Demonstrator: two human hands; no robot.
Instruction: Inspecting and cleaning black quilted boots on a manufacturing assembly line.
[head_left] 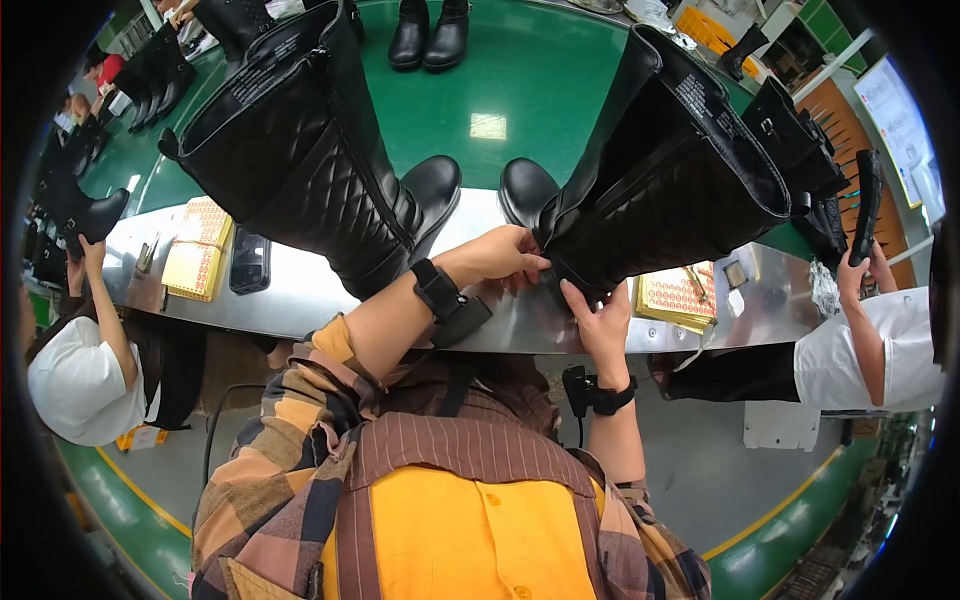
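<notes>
Now the steel bench [300, 300] carries two tall black boots: the quilted boot [300, 150] toward its left end, untouched, and the smooth boot [670, 170] at its near edge, right of middle. Left hand [500, 255] pinches that boot's heel seam; right hand [600, 320] cups it underneath. Best to brace the heel firmly and keep the fingertips close together.

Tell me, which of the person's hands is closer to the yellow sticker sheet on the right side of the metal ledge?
Right. The right hand grips the tall black boot just beside the yellow sticker sheet. The left hand touches the boot's far side.
</notes>
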